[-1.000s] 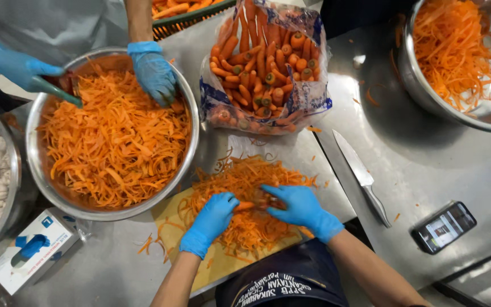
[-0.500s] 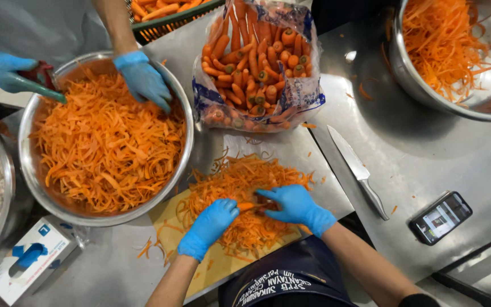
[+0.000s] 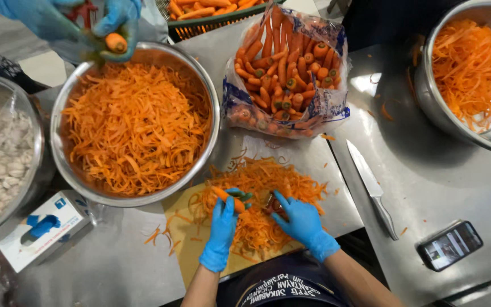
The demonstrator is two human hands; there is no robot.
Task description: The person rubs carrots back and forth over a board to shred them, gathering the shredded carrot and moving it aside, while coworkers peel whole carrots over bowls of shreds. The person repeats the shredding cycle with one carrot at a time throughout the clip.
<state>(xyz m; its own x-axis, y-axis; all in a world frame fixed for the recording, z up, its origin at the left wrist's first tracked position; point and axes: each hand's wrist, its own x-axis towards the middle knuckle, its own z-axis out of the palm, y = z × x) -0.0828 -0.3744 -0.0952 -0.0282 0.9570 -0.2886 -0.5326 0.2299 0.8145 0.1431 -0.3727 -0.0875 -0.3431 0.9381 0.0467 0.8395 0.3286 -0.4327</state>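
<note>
Fingers of our left hand (image 3: 223,224) close around a carrot (image 3: 227,199), its long axis running from ten o'clock down to four, tip pointing away from us. At three o'clock our right hand (image 3: 301,220) clamps a small peeler (image 3: 270,203), just beside the carrot's lower end. Both sit over a heap of limp, stringy orange shreds (image 3: 262,187) on a wooden board (image 3: 186,241). At eleven o'clock a steel bowl (image 3: 211,102) brims with more; a co-worker's gloved hands (image 3: 115,23) hover above.

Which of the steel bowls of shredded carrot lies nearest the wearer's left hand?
The large round steel bowl heaped with orange shreds, up-left of the left hand; the other steel bowl sits at the far right corner.
</note>
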